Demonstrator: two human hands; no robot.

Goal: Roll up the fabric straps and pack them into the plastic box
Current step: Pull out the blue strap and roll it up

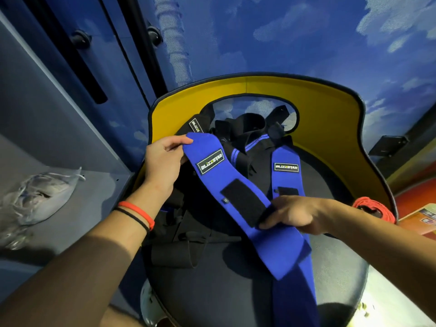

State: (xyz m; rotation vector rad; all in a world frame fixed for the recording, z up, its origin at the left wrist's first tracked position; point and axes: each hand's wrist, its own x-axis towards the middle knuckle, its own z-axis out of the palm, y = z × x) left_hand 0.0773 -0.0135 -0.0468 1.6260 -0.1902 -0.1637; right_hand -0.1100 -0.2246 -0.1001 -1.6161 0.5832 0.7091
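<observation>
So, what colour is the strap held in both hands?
The strap is blue, with a black patch and a black logo label; the head view shows it.

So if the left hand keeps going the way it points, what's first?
The left hand pinches the blue strap by its end; past it, probably the black strap pile, depth unclear.

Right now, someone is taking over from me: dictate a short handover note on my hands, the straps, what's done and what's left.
Left hand pinches the top end of the blue strap; right hand grips it lower, at the black patch.
Another blue strap and black straps lie loose on the chair.
Done: nothing rolled in view.
Left: roll all straps, pack them; no box in view.
</observation>
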